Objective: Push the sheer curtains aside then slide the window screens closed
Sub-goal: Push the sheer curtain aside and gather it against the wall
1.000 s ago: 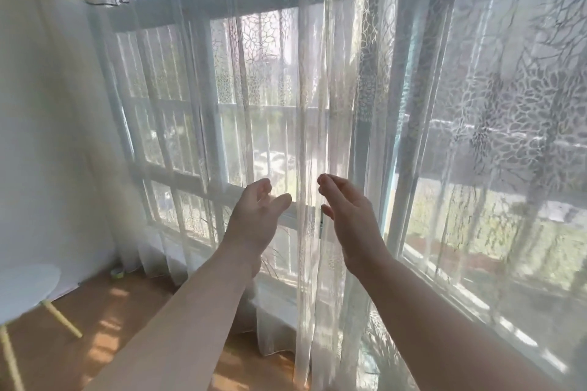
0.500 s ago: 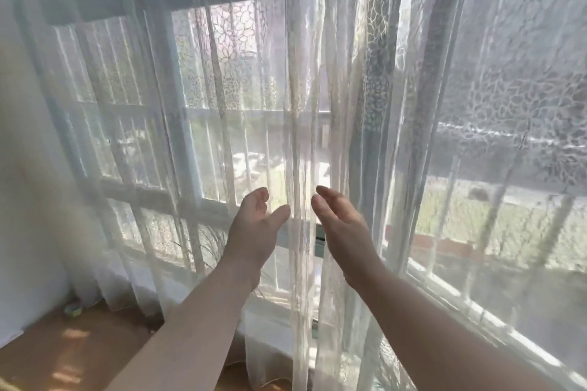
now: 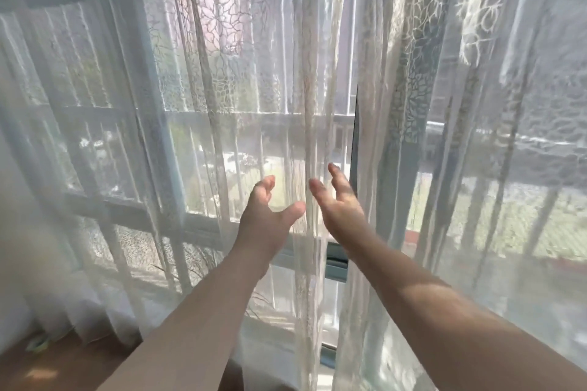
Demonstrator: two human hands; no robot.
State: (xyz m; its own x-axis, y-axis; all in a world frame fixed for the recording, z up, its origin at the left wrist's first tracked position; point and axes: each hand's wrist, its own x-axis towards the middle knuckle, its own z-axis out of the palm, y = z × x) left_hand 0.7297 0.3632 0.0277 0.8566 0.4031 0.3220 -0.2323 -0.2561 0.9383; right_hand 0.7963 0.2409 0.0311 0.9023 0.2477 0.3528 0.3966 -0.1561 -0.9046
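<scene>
Two sheer white curtains with a leaf pattern hang over the window: the left curtain [image 3: 222,105] and the right curtain [image 3: 460,105]. They meet at a narrow gap near the middle. My left hand [image 3: 268,216] reaches toward the inner edge of the left curtain, fingers loosely bent, thumb out, holding nothing. My right hand [image 3: 340,203] is stretched out with spread fingers at the edge of the right curtain, by the gap. A dark vertical window frame bar [image 3: 353,143] shows through the gap. The window screens are hidden behind the fabric.
Pale window frames [image 3: 152,124] with bars run behind the left curtain. A strip of wooden floor [image 3: 47,362] lies at the lower left, with a small green object [image 3: 39,343] at the curtain's foot. Greenery lies outside on the right.
The view has moved closer to the window and turned right. Both hands have advanced to the curtains' meeting edges, and a narrow gap now shows between the two curtains.
</scene>
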